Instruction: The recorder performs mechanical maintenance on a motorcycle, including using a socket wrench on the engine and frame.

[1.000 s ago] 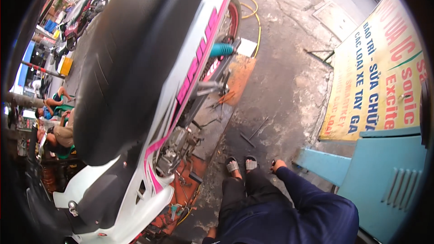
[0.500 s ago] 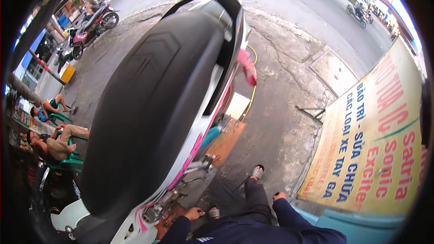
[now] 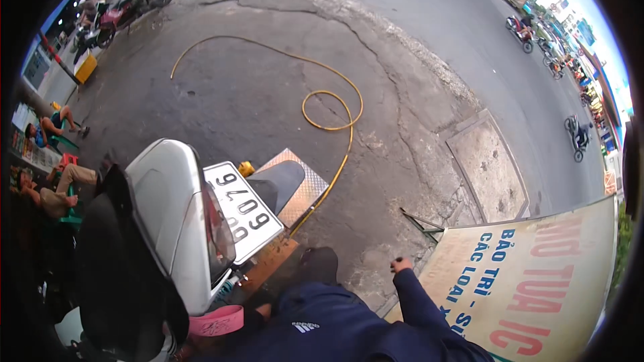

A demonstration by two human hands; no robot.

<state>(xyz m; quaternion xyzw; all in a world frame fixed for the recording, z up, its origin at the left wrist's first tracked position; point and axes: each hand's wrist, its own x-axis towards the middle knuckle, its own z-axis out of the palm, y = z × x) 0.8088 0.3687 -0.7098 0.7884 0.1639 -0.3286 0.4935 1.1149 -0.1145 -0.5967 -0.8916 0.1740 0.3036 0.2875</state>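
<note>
The scooter's white tail [image 3: 168, 221], black seat [image 3: 117, 268] and white number plate [image 3: 243, 211] fill the lower left. My left hand [image 3: 265, 310] is mostly hidden beside the scooter, close to a pink piece [image 3: 215, 322] under its tail; its fingers cannot be made out. Right of my dark-clad body, my right hand [image 3: 401, 264] hangs with curled fingers round something small and dark that I cannot make out, near a printed yellow banner [image 3: 496, 281] on a metal frame.
A metal platform [image 3: 302, 201] lies behind the scooter, and a yellow hose [image 3: 349, 147] loops over the pavement. A concrete cover [image 3: 483, 167] borders the road, where riders [image 3: 520, 33] pass. Two seated people [image 3: 54, 188] and parked motorbikes [image 3: 134, 7] are at the left.
My view has travelled along the scooter to its rear end, bringing the plate, whole hose loop and more road into sight. My left hand has become mostly hidden.
</note>
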